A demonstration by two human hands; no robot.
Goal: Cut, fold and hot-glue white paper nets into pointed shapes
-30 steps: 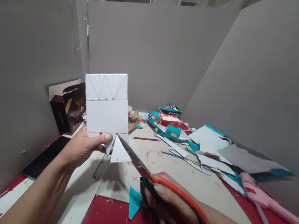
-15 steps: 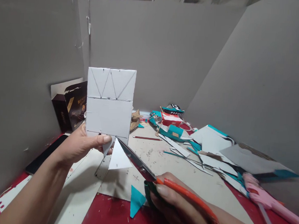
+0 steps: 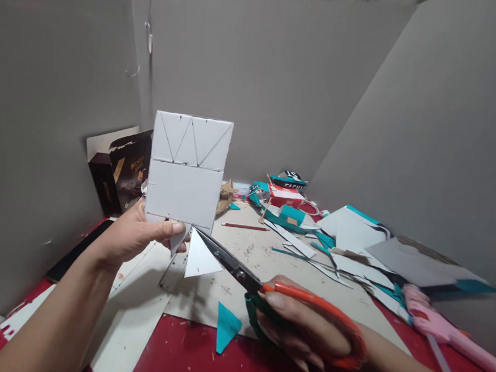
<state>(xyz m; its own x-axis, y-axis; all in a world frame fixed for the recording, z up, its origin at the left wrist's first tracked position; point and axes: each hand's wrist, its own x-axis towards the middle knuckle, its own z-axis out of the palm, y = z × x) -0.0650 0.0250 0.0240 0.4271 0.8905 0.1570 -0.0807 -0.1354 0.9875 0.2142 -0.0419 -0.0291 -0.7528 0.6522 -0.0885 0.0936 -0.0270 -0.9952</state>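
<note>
Your left hand point(image 3: 140, 236) has its grip pinched on the lower left of a white card point(image 3: 183, 190), thumb flat across the front and fingertips behind. You hold the card upright above the tabletop point(image 3: 177, 348), its face toward you. 2 ruled lines cross it, and 4 slanted lines make 2 V shapes in the top band.

Your right hand point(image 3: 304, 326) has its grip curled through the orange and green handles of the scissors point(image 3: 242, 273). Their blades point up and to your left, nearly together, with the tips at the card's bottom line. Just beside them a white triangular flap point(image 3: 201, 256) hangs, narrow end up; you cannot tell from here how much of it is joined to the card. A narrower point of card hangs beside your thumb.

Below your hands lie a clear ruler point(image 3: 171, 274) and, nearer you, a teal scrap point(image 3: 227, 327). A dark red pencil point(image 3: 245, 226) rests beyond the scissors. To your left stands a dark box point(image 3: 121, 174), with a flat black slab point(image 3: 73, 253) in front of it. To your right, white strips point(image 3: 295, 244) lie in a heap of cuttings, and a pink glue gun point(image 3: 428, 317) sits near its close edge.
</note>
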